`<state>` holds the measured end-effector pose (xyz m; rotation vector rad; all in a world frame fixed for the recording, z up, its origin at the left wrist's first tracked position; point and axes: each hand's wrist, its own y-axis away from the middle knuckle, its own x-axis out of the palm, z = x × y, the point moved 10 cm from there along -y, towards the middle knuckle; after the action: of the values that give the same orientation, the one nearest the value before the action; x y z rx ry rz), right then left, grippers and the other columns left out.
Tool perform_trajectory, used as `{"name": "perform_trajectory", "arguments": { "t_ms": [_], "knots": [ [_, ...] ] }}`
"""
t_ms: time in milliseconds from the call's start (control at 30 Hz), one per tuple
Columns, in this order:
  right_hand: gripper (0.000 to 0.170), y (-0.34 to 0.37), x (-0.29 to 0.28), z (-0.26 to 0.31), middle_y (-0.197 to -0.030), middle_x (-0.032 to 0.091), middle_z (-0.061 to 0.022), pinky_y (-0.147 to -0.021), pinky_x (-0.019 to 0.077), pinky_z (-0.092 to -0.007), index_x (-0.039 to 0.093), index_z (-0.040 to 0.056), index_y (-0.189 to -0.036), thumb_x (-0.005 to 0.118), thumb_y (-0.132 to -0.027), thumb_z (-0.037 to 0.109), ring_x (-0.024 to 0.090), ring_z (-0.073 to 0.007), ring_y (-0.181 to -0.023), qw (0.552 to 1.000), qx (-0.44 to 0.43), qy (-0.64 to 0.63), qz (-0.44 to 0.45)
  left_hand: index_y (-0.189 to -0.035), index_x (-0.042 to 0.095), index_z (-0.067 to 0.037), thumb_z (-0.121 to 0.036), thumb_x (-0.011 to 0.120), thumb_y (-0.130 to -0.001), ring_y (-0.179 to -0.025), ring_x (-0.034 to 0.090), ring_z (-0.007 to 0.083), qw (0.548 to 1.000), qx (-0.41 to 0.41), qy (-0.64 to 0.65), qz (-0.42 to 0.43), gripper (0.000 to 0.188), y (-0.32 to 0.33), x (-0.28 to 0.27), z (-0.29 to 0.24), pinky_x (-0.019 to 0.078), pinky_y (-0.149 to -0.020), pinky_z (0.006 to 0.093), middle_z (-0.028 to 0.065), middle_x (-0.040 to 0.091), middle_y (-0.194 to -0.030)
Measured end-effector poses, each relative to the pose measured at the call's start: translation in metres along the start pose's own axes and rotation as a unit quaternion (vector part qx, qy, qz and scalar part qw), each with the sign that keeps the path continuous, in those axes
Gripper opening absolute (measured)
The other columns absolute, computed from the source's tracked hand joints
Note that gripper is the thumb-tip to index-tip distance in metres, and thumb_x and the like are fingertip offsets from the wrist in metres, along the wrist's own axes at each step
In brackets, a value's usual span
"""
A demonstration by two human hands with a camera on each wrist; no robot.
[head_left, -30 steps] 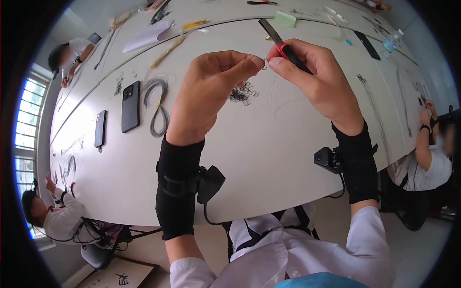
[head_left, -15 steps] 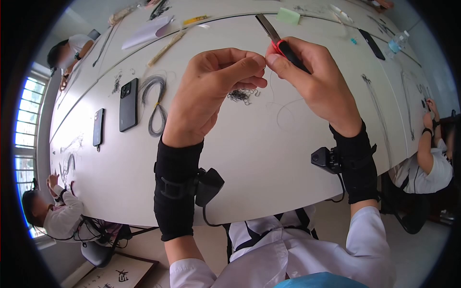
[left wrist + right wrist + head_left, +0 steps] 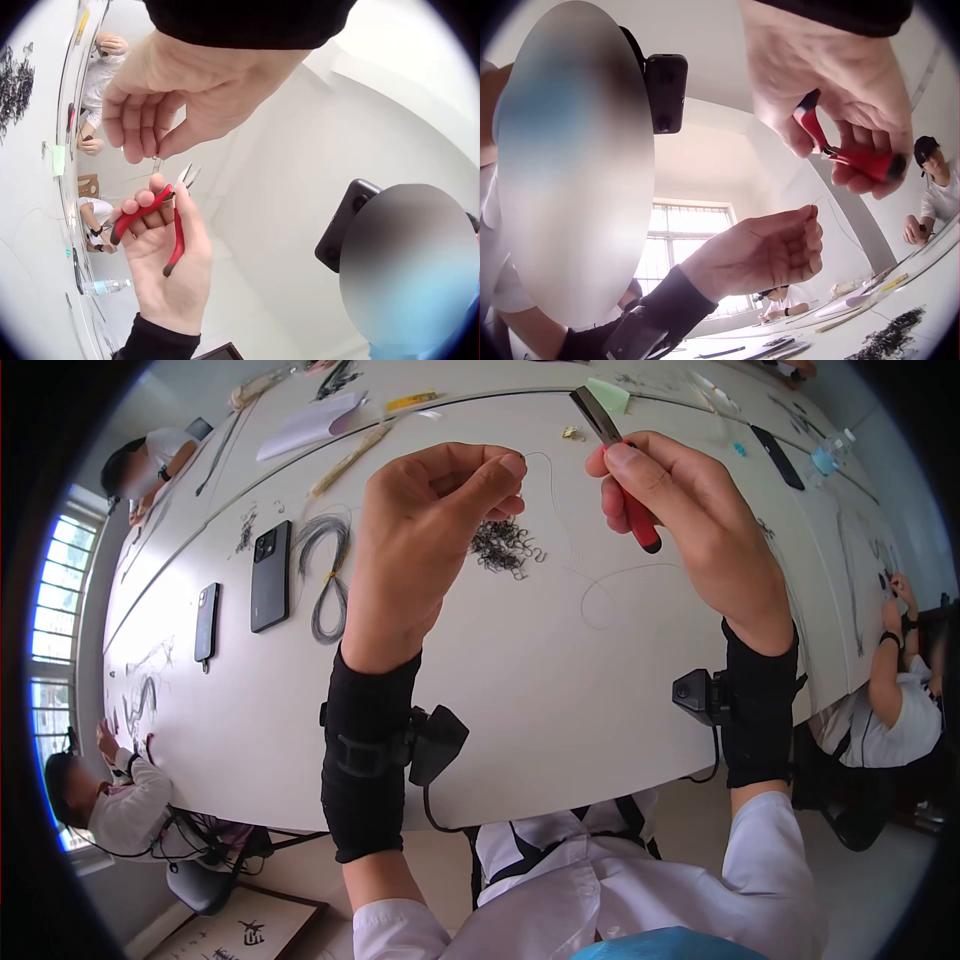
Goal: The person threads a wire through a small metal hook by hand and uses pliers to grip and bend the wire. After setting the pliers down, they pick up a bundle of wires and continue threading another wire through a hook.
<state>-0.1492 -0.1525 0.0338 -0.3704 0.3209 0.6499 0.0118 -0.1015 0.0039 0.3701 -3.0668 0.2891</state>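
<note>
Left hand (image 3: 425, 520), fingertips together, pinches the thin line (image 3: 551, 472), which trails right of the hook pile (image 3: 505, 548); right hand (image 3: 705, 515) curls round pliers (image 3: 599, 418), farther right. Likely best: steady pinch, slack kept clear of them.

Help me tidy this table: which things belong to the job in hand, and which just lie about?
Job, likely:
pliers, held
line, pinched
hooks, piled nearby
coil, perhaps

Apparently just lying about:
large phone
small phone
paper
green note
bottle
</note>
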Motion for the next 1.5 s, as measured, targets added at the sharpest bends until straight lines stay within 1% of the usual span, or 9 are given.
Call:
{"name": "perform_trajectory", "arguments": {
  "t_ms": [100, 433, 733, 833, 933, 1033, 1133, 1433, 1500],
  "knots": [
    [0.039, 0.009, 0.015, -0.008, -0.073, 0.06, -0.0019, -0.057, 0.0388, -0.0216, 0.065, -0.0008, -0.1, 0.051, -0.103, 0.035, 0.05, -0.0067, -0.063, 0.99, 0.079, 0.009, 0.118, -0.101, 0.069, 0.01, -0.019, 0.073, -0.09, -0.079, 0.067, 0.014, 0.999, 0.017, -0.025, -0.03, 0.031, 0.001, -0.003, -0.007, 0.0534, -0.079, 0.0249, 0.0084, 0.069, -0.084],
    [0.04, 0.008, 0.026, -0.01, -0.062, 0.054, 0.0008, -0.052, 0.0365, -0.0217, 0.067, -0.0009, -0.095, 0.053, -0.102, 0.036, 0.047, -0.0061, -0.054, 0.992, 0.083, 0.017, 0.097, -0.102, 0.069, 0.01, -0.019, 0.072, -0.089, -0.079, 0.068, 0.0131, 0.997, 0.029, -0.057, -0.045, 0.032, 0.005, -0.003, -0.012, 0.0533, -0.078, 0.0233, 0.0098, 0.071, -0.083],
    [0.041, 0.004, 0.019, -0.007, -0.059, 0.049, 0.0022, -0.048, 0.0345, -0.0233, 0.068, -0.0012, -0.092, 0.053, -0.102, 0.036, 0.044, -0.0063, -0.051, 0.996, 0.022, 0.065, 0.057, -0.098, 0.069, 0.008, -0.018, 0.07, -0.09, -0.077, 0.065, 0.0112, 0.997, 0.026, -0.064, -0.034, 0.027, 0.004, -0.003, -0.011, 0.0489, -0.071, 0.022, 0.0081, 0.069, -0.081],
    [0.04, 0.007, 0.021, -0.005, -0.065, 0.054, 0.0014, -0.053, 0.0367, -0.0221, 0.068, -0.0004, -0.094, 0.053, -0.102, 0.036, 0.048, -0.0062, -0.057, 0.994, 0.075, 0.02, 0.078, -0.099, 0.07, 0.003, -0.019, 0.07, -0.093, -0.08, 0.068, 0.0164, 0.999, 0.003, -0.028, -0.028, 0.023, 0.002, -0.006, -0.004, 0.0521, -0.083, 0.0296, 0.0073, 0.069, -0.087],
    [0.035, 0.004, 0.023, -0.005, -0.078, 0.061, -0.0012, -0.062, 0.0405, -0.0215, 0.066, -0.0004, -0.103, 0.058, -0.1, 0.034, 0.054, -0.0077, -0.071, 0.994, 0.046, -0.062, 0.08, -0.1, 0.07, -0.001, -0.02, 0.068, -0.094, -0.083, 0.066, 0.0144, 0.996, -0.029, 0.078, -0.024, 0.02, 0.003, -0.008, 0.001, 0.0501, -0.083, 0.0291, 0.0043, 0.067, -0.091],
    [0.034, 0.004, 0.017, -0.003, -0.092, 0.064, -0.0042, -0.075, 0.0446, -0.0233, 0.063, -0.0009, -0.112, 0.063, -0.096, 0.03, 0.06, -0.0111, -0.086, 0.993, 0.042, -0.107, 0.021, -0.097, 0.071, -0.005, -0.017, 0.071, -0.088, -0.085, 0.058, 0.0092, 0.98, -0.086, 0.177, -0.03, 0.015, 0.008, 0.0, 0.011, 0.044, -0.083, 0.027, -0.0003, 0.066, -0.096],
    [0.036, 0.002, 0.02, -0.016, -0.096, 0.066, -0.0064, -0.082, 0.0477, -0.0265, 0.061, -0.0015, -0.117, 0.066, -0.093, 0.026, 0.063, -0.0147, -0.091, 0.979, 0.075, -0.188, -0.002, -0.096, 0.071, -0.008, -0.017, 0.071, -0.089, -0.085, 0.053, 0.007, 0.974, -0.099, 0.205, -0.01, 0.012, 0.012, 0.014, 0.013, 0.0417, -0.08, 0.0266, -0.0036, 0.065, -0.099],
    [0.032, 0.002, 0.012, -0.022, -0.091, 0.066, -0.0073, -0.085, 0.0508, -0.0291, 0.064, 0.0004, -0.114, 0.066, -0.092, 0.022, 0.065, -0.0172, -0.087, 0.964, 0.079, -0.255, -0.021, -0.106, 0.069, -0.006, -0.019, 0.064, -0.097, -0.085, 0.057, 0.0093, 0.98, -0.088, 0.171, 0.059, 0.017, 0.015, 0.032, 0.013, 0.0434, -0.082, 0.028, 0.0, 0.063, -0.092],
    [0.029, 0.002, 0.01, -0.019, -0.089, 0.065, -0.0061, -0.08, 0.0491, -0.026, 0.065, -0.0002, -0.111, 0.066, -0.091, 0.021, 0.064, -0.014, -0.081, 0.959, 0.081, -0.27, -0.018, -0.107, 0.069, -0.005, -0.017, 0.064, -0.097, -0.085, 0.058, 0.0097, 0.986, -0.067, 0.138, 0.063, 0.017, 0.013, 0.03, 0.006, 0.0441, -0.082, 0.0282, 0.0012, 0.065, -0.095]
  ]
}}
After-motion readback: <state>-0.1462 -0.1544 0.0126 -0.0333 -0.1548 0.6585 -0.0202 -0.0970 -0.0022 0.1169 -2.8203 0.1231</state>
